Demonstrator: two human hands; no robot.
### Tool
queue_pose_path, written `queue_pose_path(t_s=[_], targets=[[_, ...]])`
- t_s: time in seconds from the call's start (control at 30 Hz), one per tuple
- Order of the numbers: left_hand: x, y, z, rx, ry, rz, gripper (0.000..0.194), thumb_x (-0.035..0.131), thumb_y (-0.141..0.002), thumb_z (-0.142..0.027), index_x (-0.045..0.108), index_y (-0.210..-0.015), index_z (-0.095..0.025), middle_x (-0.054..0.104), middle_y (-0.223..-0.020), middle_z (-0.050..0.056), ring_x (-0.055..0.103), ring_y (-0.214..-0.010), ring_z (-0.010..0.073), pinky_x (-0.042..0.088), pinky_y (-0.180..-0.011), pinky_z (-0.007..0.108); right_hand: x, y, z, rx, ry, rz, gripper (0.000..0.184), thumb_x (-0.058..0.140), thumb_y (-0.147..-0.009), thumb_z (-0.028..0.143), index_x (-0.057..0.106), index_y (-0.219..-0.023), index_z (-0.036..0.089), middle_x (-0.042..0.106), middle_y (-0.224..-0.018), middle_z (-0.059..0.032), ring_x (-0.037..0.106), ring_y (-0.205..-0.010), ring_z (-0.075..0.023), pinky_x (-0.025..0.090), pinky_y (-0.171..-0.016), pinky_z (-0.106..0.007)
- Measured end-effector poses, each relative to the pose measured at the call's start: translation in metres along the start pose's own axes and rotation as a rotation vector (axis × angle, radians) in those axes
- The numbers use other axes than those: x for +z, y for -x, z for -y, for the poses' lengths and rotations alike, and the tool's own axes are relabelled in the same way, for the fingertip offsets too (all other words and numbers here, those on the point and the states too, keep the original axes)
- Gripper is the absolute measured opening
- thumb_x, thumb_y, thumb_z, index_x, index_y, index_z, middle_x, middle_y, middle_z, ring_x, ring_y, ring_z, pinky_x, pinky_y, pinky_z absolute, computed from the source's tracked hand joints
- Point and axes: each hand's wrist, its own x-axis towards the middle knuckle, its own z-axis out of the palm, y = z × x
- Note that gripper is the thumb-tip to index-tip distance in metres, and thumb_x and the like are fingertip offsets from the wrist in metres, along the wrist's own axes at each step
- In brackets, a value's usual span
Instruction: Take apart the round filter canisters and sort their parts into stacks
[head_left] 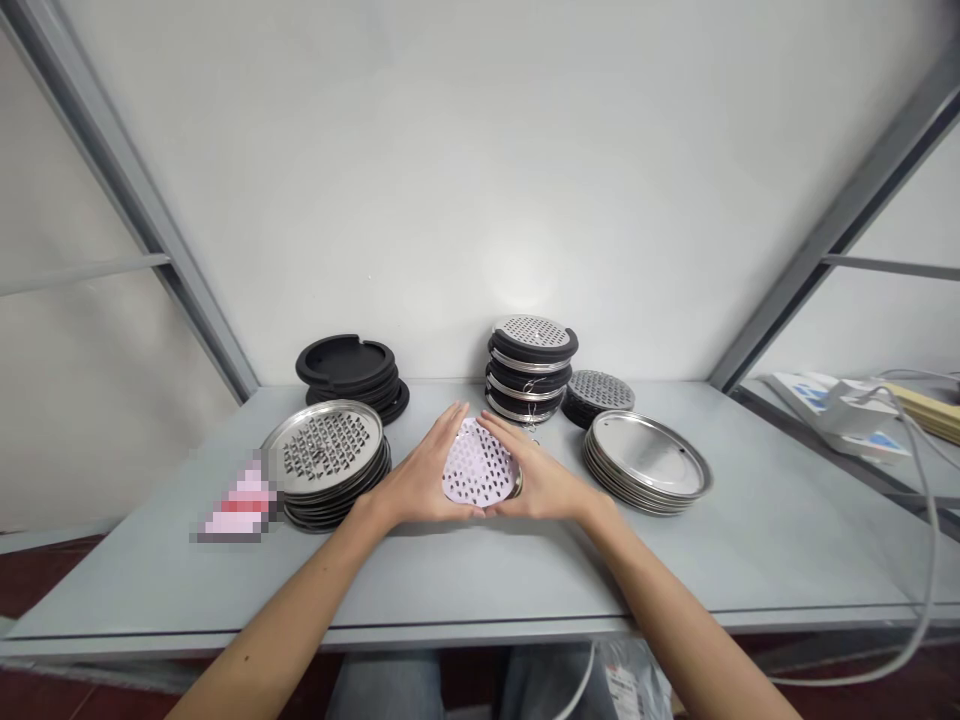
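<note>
Between my two hands is a round grater plate (480, 465), its perforated face turned up towards me. My left hand (420, 475) is wrapped round its left side and my right hand (546, 475) round its right, fingertips almost meeting at the far and near edges. A thin shiny rim shows by the right palm; whether anything lies under the plate is hidden. Close to my left forearm stands a stack of grater discs (324, 452) with raised teeth. Beyond my right wrist is a pile of plain metal discs (649, 458).
Black ring-shaped holders (346, 362) are stacked at the back left. A taller stack of black and metal assembled graters (531, 372) stands at the back, beside small perforated discs (600, 392). Grey frame posts (825, 240) flank the table (480, 590). A white cable (930, 560) hangs at right.
</note>
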Motion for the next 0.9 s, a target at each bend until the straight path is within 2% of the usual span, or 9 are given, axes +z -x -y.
queue_pose_path(t_s=[0.17, 0.23, 0.3, 0.43, 0.5, 0.57, 0.63, 0.7, 0.9], targets=[[-0.002, 0.002, -0.001, 0.032, 0.006, 0.022, 0.133, 0.075, -0.057, -0.068, -0.008, -0.15, -0.02, -0.002, -0.157, 0.016, 0.008, -0.144, 0.0345, 0.019, -0.117, 0.048, -0.018, 0.016, 0.014, 0.016, 0.009, -0.07, 0.109, 0.08, -0.059, 0.046, 0.022, -0.148, 0.019, 0.028, -0.15, -0.0172, 0.028, -0.137, -0.0357, 0.027, -0.112, -0.051], [-0.004, 0.003, -0.001, 0.009, 0.01, 0.004, 0.13, 0.073, -0.061, -0.068, -0.009, -0.15, -0.02, -0.002, -0.158, 0.015, 0.011, -0.144, 0.0338, 0.02, -0.116, 0.047, -0.038, 0.037, 0.019, 0.035, 0.064, -0.147, 0.106, 0.078, -0.061, 0.049, 0.023, -0.148, 0.021, 0.028, -0.15, -0.0159, 0.03, -0.136, -0.0357, 0.029, -0.112, -0.051], [-0.004, 0.004, -0.002, -0.024, 0.004, -0.011, 0.121, 0.07, -0.067, -0.066, -0.007, -0.15, -0.022, 0.002, -0.158, 0.013, 0.012, -0.144, 0.0325, 0.021, -0.116, 0.046, -0.064, 0.063, 0.02, 0.049, 0.153, -0.28, 0.105, 0.078, -0.061, 0.05, 0.023, -0.147, 0.024, 0.032, -0.149, -0.014, 0.033, -0.135, -0.0357, 0.03, -0.111, -0.051], [0.001, 0.003, -0.001, -0.051, 0.0, -0.004, 0.106, 0.064, -0.077, -0.061, -0.001, -0.151, -0.022, 0.01, -0.158, 0.011, 0.017, -0.143, 0.031, 0.023, -0.115, 0.045, -0.124, 0.095, -0.004, 0.179, 0.328, -0.591, 0.096, 0.077, -0.064, 0.05, 0.031, -0.144, 0.024, 0.041, -0.144, -0.0148, 0.042, -0.13, -0.0317, 0.033, -0.11, -0.041], [0.005, 0.003, 0.0, -0.052, -0.001, 0.017, 0.099, 0.062, -0.079, -0.059, 0.005, -0.151, -0.021, 0.014, -0.157, 0.012, 0.021, -0.142, 0.0308, 0.026, -0.114, 0.045, -0.148, 0.094, -0.029, 0.375, 0.397, -0.701, 0.09, 0.071, -0.068, 0.056, 0.033, -0.143, 0.021, 0.044, -0.141, -0.0162, 0.046, -0.125, -0.0321, 0.037, -0.107, -0.043], [0.01, 0.003, 0.002, -0.04, -0.015, 0.033, 0.09, 0.061, -0.08, -0.057, 0.018, -0.15, -0.02, 0.023, -0.154, 0.013, 0.026, -0.139, 0.0306, 0.029, -0.112, 0.045, -0.161, 0.083, -0.058, 0.586, 0.501, -0.676, 0.096, 0.069, -0.065, 0.063, 0.035, -0.141, 0.015, 0.044, -0.139, -0.0203, 0.045, -0.125, -0.0366, 0.037, -0.105, -0.049], [0.014, 0.003, 0.005, -0.012, -0.034, 0.03, 0.08, 0.062, -0.08, -0.055, 0.032, -0.145, -0.019, 0.033, -0.149, 0.014, 0.03, -0.137, 0.0306, 0.03, -0.111, 0.046, -0.166, 0.069, -0.084, 0.681, 0.523, -0.521, 0.103, 0.068, -0.063, 0.065, 0.032, -0.142, 0.009, 0.044, -0.137, -0.0244, 0.044, -0.126, -0.0385, 0.036, -0.106, -0.049], [0.016, 0.002, 0.007, 0.015, -0.046, 0.013, 0.072, 0.064, -0.08, -0.052, 0.041, -0.139, -0.019, 0.039, -0.145, 0.014, 0.033, -0.135, 0.0307, 0.031, -0.111, 0.047, -0.163, 0.055, -0.104, 0.711, 0.515, -0.426, 0.105, 0.067, -0.064, 0.066, 0.03, -0.143, 0.008, 0.041, -0.139, -0.0251, 0.041, -0.128, -0.0382, 0.035, -0.107, -0.047], [0.014, 0.002, 0.009, 0.014, -0.065, -0.018, 0.062, 0.065, -0.08, -0.047, 0.05, -0.133, -0.018, 0.045, -0.14, 0.014, 0.038, -0.13, 0.0303, 0.034, -0.109, 0.047, -0.147, 0.031, -0.142, 0.717, 0.44, -0.34, 0.106, 0.063, -0.063, 0.071, 0.029, -0.143, 0.011, 0.039, -0.141, -0.0225, 0.041, -0.13, -0.0388, 0.036, -0.107, -0.047]])
